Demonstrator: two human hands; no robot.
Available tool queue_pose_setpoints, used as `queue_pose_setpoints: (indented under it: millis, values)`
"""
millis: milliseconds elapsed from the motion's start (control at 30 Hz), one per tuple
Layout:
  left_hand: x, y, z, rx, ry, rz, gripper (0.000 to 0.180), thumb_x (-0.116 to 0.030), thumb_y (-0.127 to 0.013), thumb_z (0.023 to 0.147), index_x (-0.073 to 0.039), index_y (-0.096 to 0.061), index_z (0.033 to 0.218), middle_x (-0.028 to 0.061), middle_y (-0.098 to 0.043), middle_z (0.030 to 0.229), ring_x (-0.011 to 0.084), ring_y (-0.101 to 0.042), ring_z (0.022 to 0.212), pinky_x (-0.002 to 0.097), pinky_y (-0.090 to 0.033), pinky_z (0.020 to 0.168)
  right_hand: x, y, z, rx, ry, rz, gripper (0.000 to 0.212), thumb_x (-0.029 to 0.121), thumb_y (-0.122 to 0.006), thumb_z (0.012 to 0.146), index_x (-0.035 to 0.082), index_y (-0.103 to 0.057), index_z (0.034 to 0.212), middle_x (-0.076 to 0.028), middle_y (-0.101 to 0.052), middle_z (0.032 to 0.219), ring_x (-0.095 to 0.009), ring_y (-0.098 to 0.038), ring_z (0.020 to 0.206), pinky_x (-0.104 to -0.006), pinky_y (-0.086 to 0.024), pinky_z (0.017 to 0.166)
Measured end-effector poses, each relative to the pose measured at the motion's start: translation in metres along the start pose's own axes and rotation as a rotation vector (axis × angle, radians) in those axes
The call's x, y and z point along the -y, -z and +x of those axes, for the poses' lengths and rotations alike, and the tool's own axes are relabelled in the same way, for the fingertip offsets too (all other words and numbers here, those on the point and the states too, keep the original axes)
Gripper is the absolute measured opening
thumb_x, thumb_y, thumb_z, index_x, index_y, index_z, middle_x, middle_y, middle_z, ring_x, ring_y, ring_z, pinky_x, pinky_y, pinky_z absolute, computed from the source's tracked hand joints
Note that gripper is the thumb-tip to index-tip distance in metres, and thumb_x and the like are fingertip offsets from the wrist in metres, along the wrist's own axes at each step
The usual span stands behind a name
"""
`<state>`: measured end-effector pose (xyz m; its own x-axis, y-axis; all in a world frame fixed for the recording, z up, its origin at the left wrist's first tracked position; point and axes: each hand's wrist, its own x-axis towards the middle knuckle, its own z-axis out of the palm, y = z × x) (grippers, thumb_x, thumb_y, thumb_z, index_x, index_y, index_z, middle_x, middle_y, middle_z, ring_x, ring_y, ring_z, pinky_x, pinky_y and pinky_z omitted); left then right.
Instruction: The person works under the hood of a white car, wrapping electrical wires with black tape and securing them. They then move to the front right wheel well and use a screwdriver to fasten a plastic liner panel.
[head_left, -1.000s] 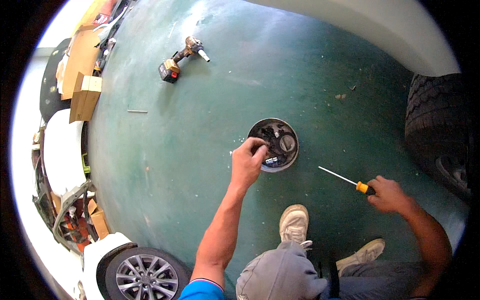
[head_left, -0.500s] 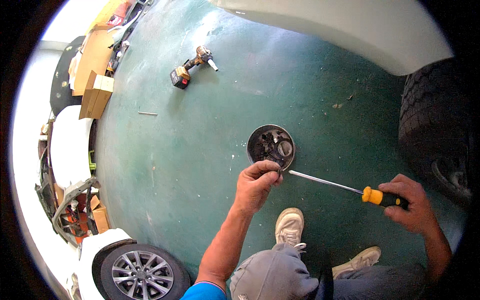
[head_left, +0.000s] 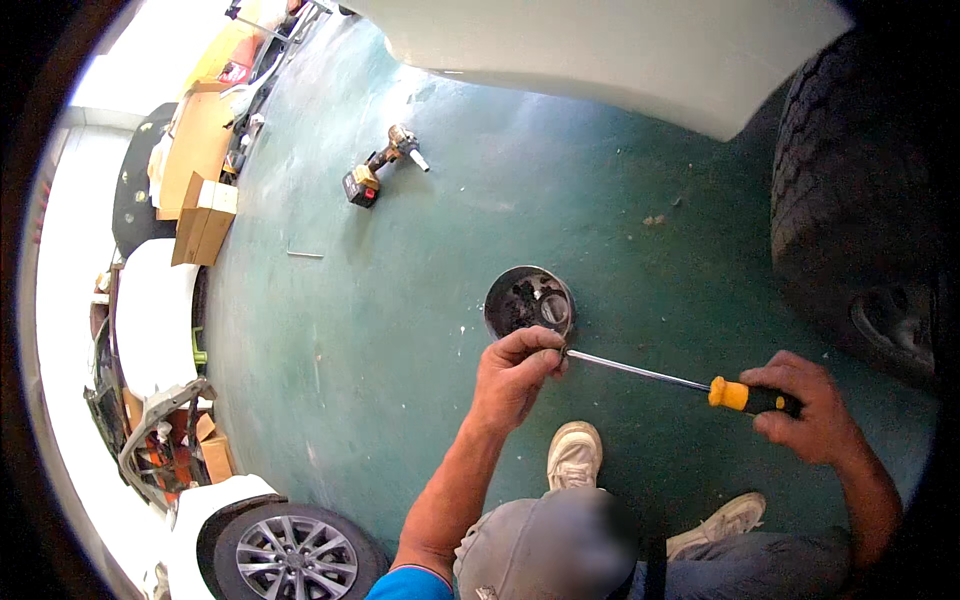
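Observation:
My right hand (head_left: 812, 408) is closed around the yellow and black handle of a screwdriver (head_left: 640, 373). Its bright metal shaft points left, and the tip meets the fingertips of my left hand (head_left: 518, 380). There, thumb and index finger pinch a small dark piece (head_left: 563, 352), too small to name and partly hidden by the fingers. Just beyond my left hand a round metal bowl (head_left: 489, 308) stands on the floor, with small black parts and a pale ring-shaped piece (head_left: 553, 308) inside. The left fingers cover part of its near rim.
A cordless impact driver (head_left: 372, 172) and a thin metal rod (head_left: 305, 254) lie on the green floor (head_left: 400, 330). A pale car body panel (head_left: 620, 60) and tyre (head_left: 850, 180) rise at the right. Cardboard boxes (head_left: 205, 220), car parts and an alloy wheel (head_left: 297, 560) line the left.
The screwdriver has moved left, closing the gap between its tip and the piece in my left fingers. The whole view has shifted slightly. Both hands keep their hold.

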<state>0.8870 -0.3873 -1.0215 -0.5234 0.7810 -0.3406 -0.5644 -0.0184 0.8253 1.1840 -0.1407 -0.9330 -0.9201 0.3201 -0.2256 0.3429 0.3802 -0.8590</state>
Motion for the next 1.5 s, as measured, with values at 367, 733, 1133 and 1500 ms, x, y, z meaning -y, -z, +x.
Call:
queue_pose_setpoints:
  millis: [367,733,1133,1500]
  values:
    - [-0.005,-0.023,-0.005,0.023,0.010,0.064,0.017,-0.002,-0.069,0.088,0.001,-0.068,0.104,0.0097,-0.067,0.101,0.0192,-0.063,0.079,0.0323,-0.051,0.069,-0.014,0.013,-0.012,0.004,-0.012,0.097,0.049,0.015,-0.077,0.071,0.005,-0.067,0.118,-0.010,-0.062,0.091,-0.027,-0.063,0.087,-0.0383,-0.051,0.079]
    - [-0.097,-0.058,-0.003,0.274,-0.313,-0.218,0.018,-0.007,-0.068,0.090,-0.001,-0.067,0.107,0.0112,-0.060,0.106,0.0192,-0.056,0.085,0.0282,-0.049,0.073,0.038,0.032,-0.013,-0.320,0.261,0.150,0.052,0.018,-0.089,0.069,0.008,-0.061,0.112,-0.008,-0.063,0.102,-0.023,-0.065,0.092,-0.0384,-0.052,0.082]
    - [-0.205,-0.144,-0.040,0.379,-0.760,-0.217,0.018,-0.014,-0.059,0.098,0.000,-0.060,0.109,0.0070,-0.060,0.099,0.0189,-0.053,0.088,0.0316,-0.052,0.080,0.089,0.001,0.037,-0.673,0.786,0.796,0.039,0.008,-0.072,0.081,0.002,-0.057,0.116,-0.015,-0.062,0.111,-0.025,-0.064,0.103,-0.0388,-0.052,0.089]
    - [-0.198,-0.232,-0.063,0.417,-0.839,0.017,0.029,-0.029,-0.050,0.104,-0.009,-0.061,0.122,0.0087,-0.061,0.108,0.0208,-0.053,0.093,0.0356,-0.050,0.078,0.058,0.005,0.021,-0.675,0.802,1.323,0.050,0.001,-0.075,0.080,0.004,-0.053,0.124,-0.018,-0.063,0.118,-0.025,-0.065,0.109,-0.0408,-0.057,0.094]
